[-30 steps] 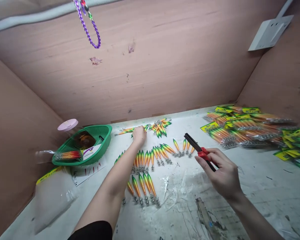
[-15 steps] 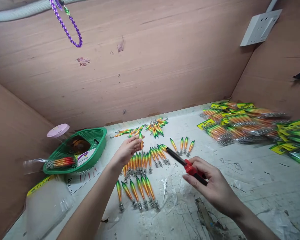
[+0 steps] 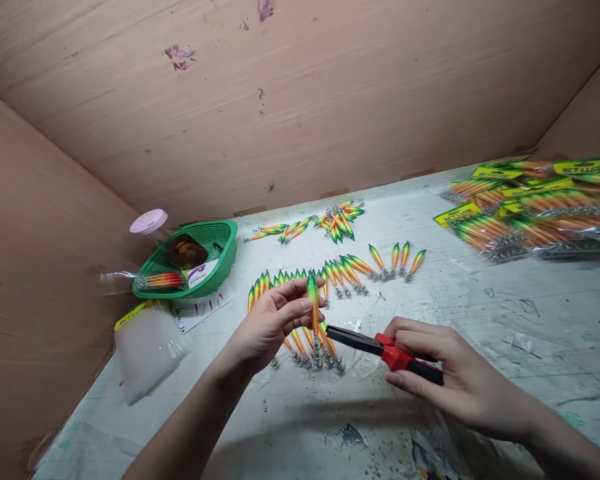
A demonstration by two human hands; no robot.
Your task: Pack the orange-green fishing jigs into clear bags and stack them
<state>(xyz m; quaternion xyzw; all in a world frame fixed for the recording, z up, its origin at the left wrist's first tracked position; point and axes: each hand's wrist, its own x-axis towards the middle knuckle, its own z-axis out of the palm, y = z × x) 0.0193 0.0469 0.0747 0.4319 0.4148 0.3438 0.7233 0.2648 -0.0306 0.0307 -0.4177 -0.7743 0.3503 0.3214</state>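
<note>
My left hand [image 3: 275,320] pinches a green, yellow and orange squid jig [image 3: 313,301] upright, its nose up and its hook crown down. In my right hand [image 3: 445,360] are long-nose pliers [image 3: 405,360] with red and black handles. The dark jaws [image 3: 354,339] point left, close beside the jig's lower end; I cannot tell whether they touch it. Behind the left hand, rows of similar jigs [image 3: 350,270] lie on the white table, hooks toward me. Other jigs [image 3: 300,347] nearer to me are partly hidden by the hand. A loose heap of jigs [image 3: 337,220] lies farther back.
At the left stands a green basket [image 3: 225,257] with a bag of red-orange jigs [image 3: 163,280] and a card. In front of it are clear plastic bags [image 3: 150,353]. Packed jigs [image 3: 520,213] are piled at the back right. Wooden panels [image 3: 330,100] enclose the table.
My left hand has brought the jig down and nearer to me, and the pliers now sit close to its lower end. The camera view has tilted downward and shifted left.
</note>
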